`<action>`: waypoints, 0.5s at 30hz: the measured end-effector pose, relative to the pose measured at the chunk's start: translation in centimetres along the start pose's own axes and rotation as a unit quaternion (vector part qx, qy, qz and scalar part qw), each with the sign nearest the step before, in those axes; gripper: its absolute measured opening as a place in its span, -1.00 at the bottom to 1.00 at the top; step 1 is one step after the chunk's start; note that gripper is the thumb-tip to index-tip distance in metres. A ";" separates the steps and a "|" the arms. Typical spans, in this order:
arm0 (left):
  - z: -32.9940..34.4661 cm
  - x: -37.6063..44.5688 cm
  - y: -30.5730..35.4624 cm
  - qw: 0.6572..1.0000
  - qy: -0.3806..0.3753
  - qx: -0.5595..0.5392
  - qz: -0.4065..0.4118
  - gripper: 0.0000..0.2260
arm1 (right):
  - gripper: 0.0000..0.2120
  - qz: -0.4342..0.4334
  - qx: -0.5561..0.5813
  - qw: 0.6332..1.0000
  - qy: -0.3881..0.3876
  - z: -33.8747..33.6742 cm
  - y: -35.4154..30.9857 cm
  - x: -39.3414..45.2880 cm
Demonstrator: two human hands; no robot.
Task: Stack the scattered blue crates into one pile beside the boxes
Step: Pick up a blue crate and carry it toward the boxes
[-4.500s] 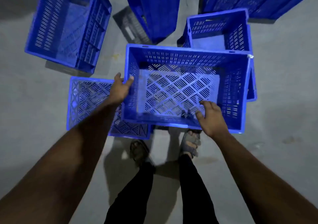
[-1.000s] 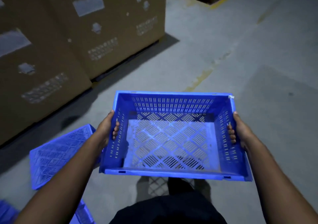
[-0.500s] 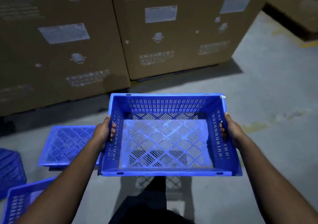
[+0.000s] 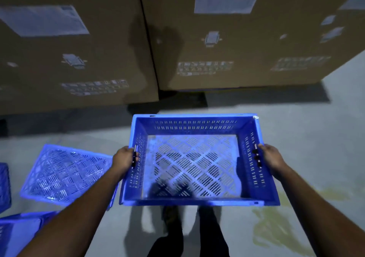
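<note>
I hold an empty blue slotted crate (image 4: 194, 164) level in front of me, mouth up, above the grey floor. My left hand (image 4: 124, 159) grips its left side handle and my right hand (image 4: 271, 158) grips the right one. Two tall brown cardboard boxes (image 4: 227, 39) stand side by side just beyond the crate's far rim. Another blue crate (image 4: 63, 172) lies upside down on the floor to the left, close to my left forearm.
More blue crates show at the left edge (image 4: 4, 183) and the bottom left corner (image 4: 17, 231). My legs and feet (image 4: 189, 229) stand under the held crate. A yellowish stain (image 4: 276, 227) marks the floor at the right.
I have stepped closer to the boxes, which now fill the top of the view. The crate stays in both hands and hangs lower, nearer the floor.
</note>
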State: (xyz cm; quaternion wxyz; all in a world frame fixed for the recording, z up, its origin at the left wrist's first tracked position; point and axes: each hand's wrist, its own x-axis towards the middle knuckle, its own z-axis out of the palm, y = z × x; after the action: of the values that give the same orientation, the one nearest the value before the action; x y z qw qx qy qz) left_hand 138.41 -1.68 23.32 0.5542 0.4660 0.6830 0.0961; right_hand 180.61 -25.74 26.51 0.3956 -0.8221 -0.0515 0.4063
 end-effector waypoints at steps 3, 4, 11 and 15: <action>5.2 9.6 -2.7 0.999 0.007 0.018 -0.035 -0.79 | -0.84 0.005 -0.015 1.000 -0.005 2.4 2.0 10.1; 7.1 12.6 -3.3 0.999 0.011 0.015 -0.039 -0.80 | -0.84 0.005 -0.015 1.000 -0.002 3.3 2.9 13.7; 18.3 29.5 -6.8 0.999 0.020 -0.009 -0.028 -0.79 | -0.78 -0.008 -0.014 1.000 0.000 9.2 10.8 36.1; 22.1 36.1 -9.2 0.999 0.031 -0.007 -0.024 -0.78 | -0.77 -0.020 -0.021 1.000 -0.001 12.3 14.2 43.8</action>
State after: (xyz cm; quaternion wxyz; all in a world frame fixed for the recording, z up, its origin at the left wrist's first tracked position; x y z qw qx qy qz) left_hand 154.04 11.65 -14.86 0.5385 0.4419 0.7101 0.1019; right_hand 197.64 -10.18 -15.19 0.3862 -0.8287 -0.0762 0.3978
